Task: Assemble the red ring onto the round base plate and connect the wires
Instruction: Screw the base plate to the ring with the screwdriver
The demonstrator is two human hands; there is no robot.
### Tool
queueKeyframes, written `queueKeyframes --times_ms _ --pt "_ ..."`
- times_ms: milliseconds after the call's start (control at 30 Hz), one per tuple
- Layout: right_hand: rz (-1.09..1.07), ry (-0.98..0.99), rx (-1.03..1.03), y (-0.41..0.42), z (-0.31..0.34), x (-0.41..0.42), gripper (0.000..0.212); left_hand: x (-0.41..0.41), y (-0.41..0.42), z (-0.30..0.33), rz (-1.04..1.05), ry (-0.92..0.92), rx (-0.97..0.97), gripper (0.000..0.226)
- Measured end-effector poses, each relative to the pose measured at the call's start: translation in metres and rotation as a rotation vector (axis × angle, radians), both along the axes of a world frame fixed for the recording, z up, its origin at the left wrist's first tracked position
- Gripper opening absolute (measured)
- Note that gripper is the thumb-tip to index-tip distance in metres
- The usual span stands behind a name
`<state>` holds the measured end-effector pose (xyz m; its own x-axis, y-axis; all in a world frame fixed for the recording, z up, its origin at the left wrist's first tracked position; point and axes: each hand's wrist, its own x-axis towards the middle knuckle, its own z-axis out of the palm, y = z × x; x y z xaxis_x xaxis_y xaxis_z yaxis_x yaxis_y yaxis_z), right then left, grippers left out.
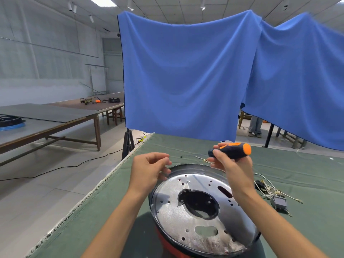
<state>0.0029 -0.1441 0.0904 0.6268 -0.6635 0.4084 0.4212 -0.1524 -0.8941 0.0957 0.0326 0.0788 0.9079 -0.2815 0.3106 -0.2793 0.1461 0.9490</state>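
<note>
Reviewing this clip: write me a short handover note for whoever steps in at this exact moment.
Right hand: grips the orange and black screwdriver above the plate's far edge.
Left hand: fingers loosely curled over the plate's left rim; I cannot tell whether it pinches anything.
Round base plate: lies on the green table, with the red ring showing under its near edge.
Wires and a small grey switch: loose on the table to the right, not connected.
Left: fasten the ring if needed, connect the wires.
</note>
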Motion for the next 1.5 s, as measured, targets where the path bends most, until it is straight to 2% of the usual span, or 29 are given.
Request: queueKeyframes --times_ms 167,400,800,1500 --pt "-0.135 -0.061 0.43 -0.011 0.003 -0.003 0.011 -0.003 -0.001 -0.017 0.039 -0.092 0.162 0.017" --pt "-0.323 -0.106 0.634 -0.022 0.002 -0.007 0.014 0.0 -0.003 -0.023 0.058 -0.126 0.175 0.017" --pt "-0.29 -0.109 0.581 -0.021 0.0 -0.007 0.017 0.0 -0.001 -0.023 0.023 -0.134 0.199 0.023" --pt "-0.255 -0.115 0.591 -0.021 -0.001 -0.008 0.016 0.007 0.003 -0.024 -0.038 -0.124 0.226 0.021"
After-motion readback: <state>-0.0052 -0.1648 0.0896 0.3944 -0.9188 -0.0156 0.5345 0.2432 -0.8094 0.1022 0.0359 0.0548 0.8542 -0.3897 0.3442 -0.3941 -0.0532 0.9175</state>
